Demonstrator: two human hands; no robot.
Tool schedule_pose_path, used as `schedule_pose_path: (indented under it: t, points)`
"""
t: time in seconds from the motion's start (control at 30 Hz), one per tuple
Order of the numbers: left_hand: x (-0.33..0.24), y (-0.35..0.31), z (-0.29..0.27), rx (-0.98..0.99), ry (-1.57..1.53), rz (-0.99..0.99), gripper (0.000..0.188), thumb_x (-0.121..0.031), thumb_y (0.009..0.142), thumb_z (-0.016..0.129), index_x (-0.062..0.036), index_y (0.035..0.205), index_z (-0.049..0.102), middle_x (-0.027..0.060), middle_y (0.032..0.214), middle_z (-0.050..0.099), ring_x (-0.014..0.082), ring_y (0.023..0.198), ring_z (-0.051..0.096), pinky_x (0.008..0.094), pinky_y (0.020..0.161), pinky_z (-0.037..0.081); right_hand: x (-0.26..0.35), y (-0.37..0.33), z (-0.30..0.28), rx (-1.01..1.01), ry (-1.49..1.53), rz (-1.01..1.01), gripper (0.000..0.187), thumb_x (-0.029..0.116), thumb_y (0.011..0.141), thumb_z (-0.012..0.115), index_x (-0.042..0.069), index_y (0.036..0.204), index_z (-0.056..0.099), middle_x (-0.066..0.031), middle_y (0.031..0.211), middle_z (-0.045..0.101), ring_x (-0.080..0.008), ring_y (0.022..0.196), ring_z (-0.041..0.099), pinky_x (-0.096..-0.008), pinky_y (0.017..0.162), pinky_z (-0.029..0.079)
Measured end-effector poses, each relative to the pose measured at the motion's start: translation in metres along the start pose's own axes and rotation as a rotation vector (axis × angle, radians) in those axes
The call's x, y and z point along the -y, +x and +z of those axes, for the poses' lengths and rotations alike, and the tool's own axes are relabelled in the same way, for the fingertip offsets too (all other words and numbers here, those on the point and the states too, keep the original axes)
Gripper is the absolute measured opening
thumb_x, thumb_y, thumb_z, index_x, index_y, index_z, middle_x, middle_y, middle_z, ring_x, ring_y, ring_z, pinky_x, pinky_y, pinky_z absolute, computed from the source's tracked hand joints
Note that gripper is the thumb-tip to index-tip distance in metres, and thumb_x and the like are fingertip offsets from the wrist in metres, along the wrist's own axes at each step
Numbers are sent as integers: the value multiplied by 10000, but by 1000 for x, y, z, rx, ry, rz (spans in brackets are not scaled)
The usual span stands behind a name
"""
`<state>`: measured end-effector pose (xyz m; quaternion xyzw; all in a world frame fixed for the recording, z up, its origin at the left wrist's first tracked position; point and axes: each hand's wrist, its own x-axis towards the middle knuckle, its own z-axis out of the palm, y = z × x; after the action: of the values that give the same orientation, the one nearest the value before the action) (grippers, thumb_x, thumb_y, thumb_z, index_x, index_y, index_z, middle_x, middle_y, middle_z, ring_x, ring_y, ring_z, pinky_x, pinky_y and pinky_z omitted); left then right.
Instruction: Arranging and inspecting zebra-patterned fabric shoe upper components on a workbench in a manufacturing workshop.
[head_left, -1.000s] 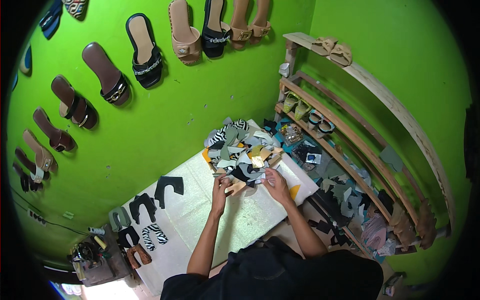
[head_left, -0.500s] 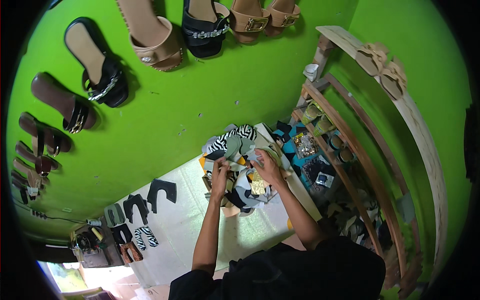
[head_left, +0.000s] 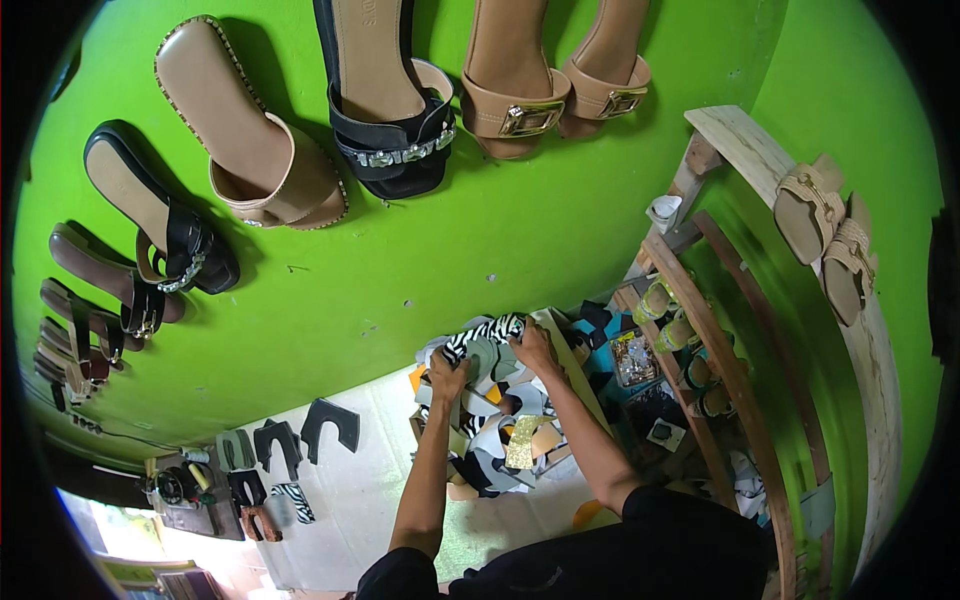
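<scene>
A heap of cut material scraps [head_left: 500, 440] in white, grey, black, orange and gold lies on the pale table. At its far end, a zebra-striped piece [head_left: 484, 336] arches across the top, with grey-green pieces [head_left: 490, 360] just in front. My left hand [head_left: 447, 377] is closed at the striped piece's left end, while my right hand [head_left: 533, 347] grips near its right end. The fingertips of both are partly hidden. In the middle of the heap, a glittery gold scrap [head_left: 521, 442] lies nearer to me than either hand.
U-shaped cut pieces [head_left: 331, 430], black, grey-green and zebra-striped, lie on the table [head_left: 370, 510] at left. Finished sandals [head_left: 392, 130] hang along the green wall. A wooden rack [head_left: 735, 400] stands close to my right arm, with boxes of small metallic parts [head_left: 634, 358] beside it.
Both hands have moved to the far end of the heap, onto the ends of the zebra-striped piece. The head view has tilted, so the wall sandals appear lower and larger.
</scene>
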<state>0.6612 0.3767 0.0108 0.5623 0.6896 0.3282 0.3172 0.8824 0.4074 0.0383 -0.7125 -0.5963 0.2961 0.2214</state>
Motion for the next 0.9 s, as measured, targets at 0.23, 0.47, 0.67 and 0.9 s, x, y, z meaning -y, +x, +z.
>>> schedule_pose_path:
  t: [0.23, 0.47, 0.67, 0.9]
  points:
    - [-18, 12, -3, 139, 183, -133, 921, -400, 785, 724, 51, 1476, 315, 298, 1444, 424, 433, 1335, 428, 445, 1127, 339, 6, 18, 2, 115, -1, 193, 889, 491, 752, 768, 43, 1428, 404, -303, 1337, 516, -447, 1266, 475, -510, 1058, 399]
    - [-10, 15, -1, 207, 202, -200, 928, -438, 806, 684, 32, 1502, 288, 303, 1477, 386, 439, 1358, 396, 455, 1126, 332, 25, 17, 20, -118, 224, 139, 672, 444, 759, 793, 77, 1271, 557, -221, 1248, 615, -396, 1156, 582, -462, 969, 471]
    - [-13, 8, 2, 151, -327, -161, 848, -393, 832, 663, 41, 1479, 329, 295, 1420, 463, 408, 1299, 476, 395, 1096, 369, 38, 2, 28, -252, 465, 11, 533, 214, 710, 856, 45, 1144, 595, -164, 1059, 655, -303, 999, 624, -397, 890, 494]
    - [-52, -32, -48, 36, -463, -150, 731, -349, 916, 630, 67, 1453, 362, 262, 1446, 440, 340, 1284, 492, 371, 1072, 384, 71, -56, 3, -245, 530, -242, 433, 167, 753, 830, 27, 1045, 543, -93, 907, 597, -188, 871, 565, -336, 781, 479]
